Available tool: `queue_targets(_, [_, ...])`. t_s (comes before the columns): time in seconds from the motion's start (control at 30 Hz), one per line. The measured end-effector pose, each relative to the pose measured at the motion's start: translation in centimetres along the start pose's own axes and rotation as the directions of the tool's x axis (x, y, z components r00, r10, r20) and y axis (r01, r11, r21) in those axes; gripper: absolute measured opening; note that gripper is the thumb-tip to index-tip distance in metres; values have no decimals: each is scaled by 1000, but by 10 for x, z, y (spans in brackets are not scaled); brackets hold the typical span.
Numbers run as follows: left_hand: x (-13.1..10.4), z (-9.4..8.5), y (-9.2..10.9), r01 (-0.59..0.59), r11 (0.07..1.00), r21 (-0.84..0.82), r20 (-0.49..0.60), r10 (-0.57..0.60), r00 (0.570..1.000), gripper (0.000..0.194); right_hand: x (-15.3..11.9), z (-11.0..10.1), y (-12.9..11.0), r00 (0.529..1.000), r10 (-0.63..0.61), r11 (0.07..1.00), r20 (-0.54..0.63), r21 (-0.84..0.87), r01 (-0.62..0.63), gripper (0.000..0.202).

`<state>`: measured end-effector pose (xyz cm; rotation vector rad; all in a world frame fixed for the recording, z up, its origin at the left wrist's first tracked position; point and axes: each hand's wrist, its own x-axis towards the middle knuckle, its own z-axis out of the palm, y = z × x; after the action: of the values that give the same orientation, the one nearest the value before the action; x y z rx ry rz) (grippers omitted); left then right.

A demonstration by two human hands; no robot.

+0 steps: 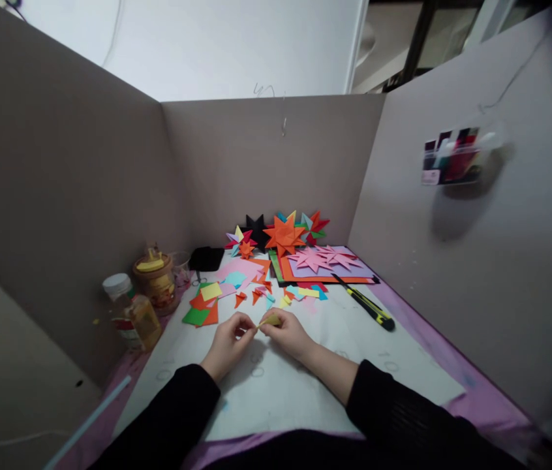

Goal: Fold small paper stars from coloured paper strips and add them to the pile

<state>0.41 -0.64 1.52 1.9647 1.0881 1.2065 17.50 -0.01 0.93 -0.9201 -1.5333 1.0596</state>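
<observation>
My left hand (231, 341) and my right hand (290, 334) meet over the white sheet (276, 398) in front of me. Between them they pinch a small folded piece of yellow paper (271, 320), mostly on the right hand's side. Its exact folds are too small to make out. Just beyond my fingers lie small folded orange paper pieces (240, 299), among several in blue, yellow and pink. To their left is a loose pile of small paper squares, with a green square (196, 317) and a yellow square (211, 291).
A black-and-yellow box cutter (371, 308) lies at the right. Pink paper stars (311, 258) rest on stacked coloured sheets, and an orange star (284, 235) leans near the back panel (271, 156). Left stand a white-capped bottle (134, 313) and a brown jar (156, 281).
</observation>
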Motion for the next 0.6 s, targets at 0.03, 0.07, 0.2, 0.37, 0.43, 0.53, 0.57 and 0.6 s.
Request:
queue_targets(0.03, [0,0,0,8,1000,-14,0,-8,1000,9,0,0,1,1000,-2,1000,2,5,2,9])
queue_targets(0.07, [1,0,0,13,1000,-24,-1,-13,1000,10,0,-1,2,1000,-7,1000,6,10,6,10])
queue_targets(0.2, [1,0,0,55,997,-61,0,-55,998,12,-1,-2,2,999,-34,999,-9,15,35,15])
queue_targets(0.37, [2,1,-1,150,983,-104,91,-140,986,23,-1,-4,-1,999,-35,999,-16,36,35,16])
queue_targets(0.43, [2,0,-2,191,974,-125,105,-179,978,26,-1,-4,-1,1000,-20,998,3,52,20,15])
queue_targets(0.53, [3,-1,-1,252,952,-172,122,-233,965,27,-1,-4,0,999,29,996,27,83,-31,13])
queue_targets(0.57, [3,-1,-1,267,947,-180,121,-248,961,27,-1,-4,0,999,43,994,33,95,-46,13])
queue_targets(0.6, [3,-1,-1,277,943,-184,117,-259,959,27,-1,-4,0,998,52,993,39,106,-56,12])
